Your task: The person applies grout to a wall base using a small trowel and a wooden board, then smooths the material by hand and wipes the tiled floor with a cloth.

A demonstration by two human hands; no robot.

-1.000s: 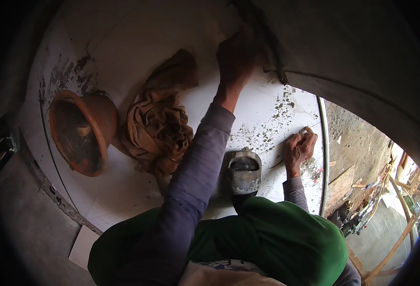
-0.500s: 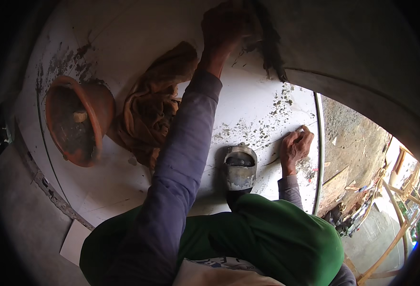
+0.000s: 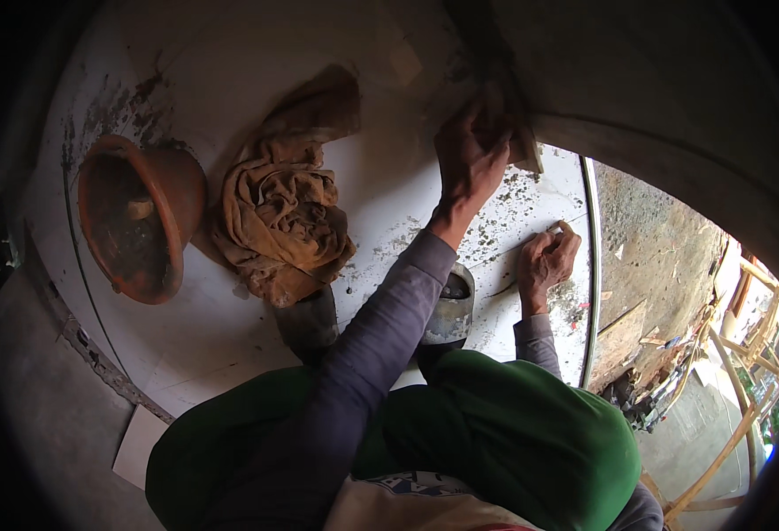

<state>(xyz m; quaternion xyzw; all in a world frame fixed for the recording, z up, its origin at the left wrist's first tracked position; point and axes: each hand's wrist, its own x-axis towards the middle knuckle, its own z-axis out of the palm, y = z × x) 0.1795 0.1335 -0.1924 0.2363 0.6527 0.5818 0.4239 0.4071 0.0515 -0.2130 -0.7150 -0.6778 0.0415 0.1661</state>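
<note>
I see the left hand (image 3: pixel 474 157) pinching a slab (image 3: pixel 526 150) beside the wall (image 3: pixel 646 97), likely light, stiff and best held by its edges; the right hand (image 3: pixel 547 264) curls, whether on anything I cannot tell

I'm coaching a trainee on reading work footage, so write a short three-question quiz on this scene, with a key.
1. Multiple choice: what lies just to the right of the orange-brown bucket in the picture?
A) a green bottle
B) a crumpled brown cloth
C) a coiled rope

2. True or false: the left hand is farther from the green trousers than the right hand is.

3. Fill in the blank: the small tan piece is ____ the bucket.

Key: 1. B; 2. True; 3. inside.
</note>
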